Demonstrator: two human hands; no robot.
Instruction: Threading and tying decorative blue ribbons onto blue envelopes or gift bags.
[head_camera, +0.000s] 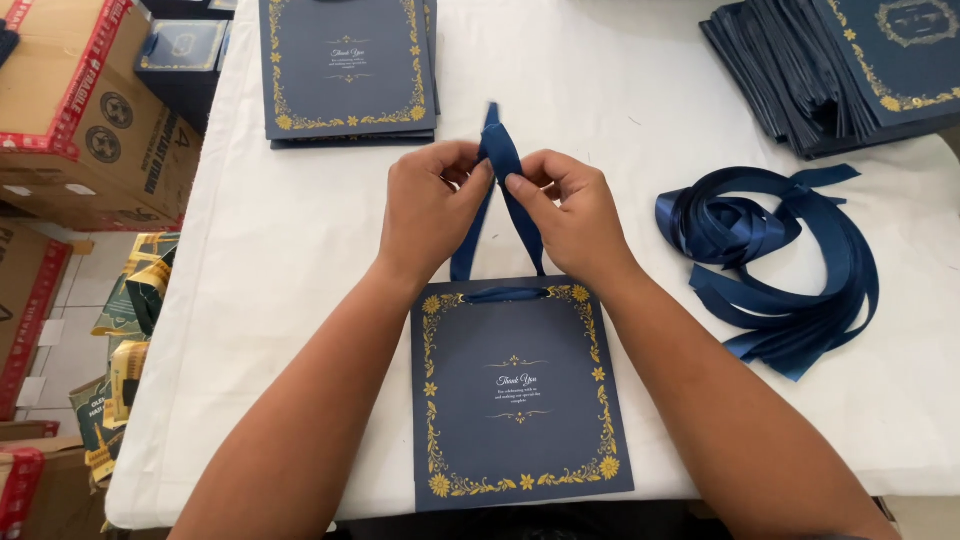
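A flat navy paper bag (515, 440) with a gold floral border lies on the white table (300, 250) right in front of me. A navy satin ribbon (500, 150) runs up from two holes at the bag's top edge. My left hand (430, 205) and my right hand (570, 215) meet above the bag, both pinching the ribbon's two strands together between thumbs and fingers. The ribbon's ends stick up past my fingertips.
A small stack of matching navy bags (345, 70) lies at the back centre. A larger fanned pile of bags (850, 70) sits at the back right. Loose navy ribbons (780, 260) are heaped to the right. Cardboard boxes (90, 110) and packets (130, 340) stand off the table's left.
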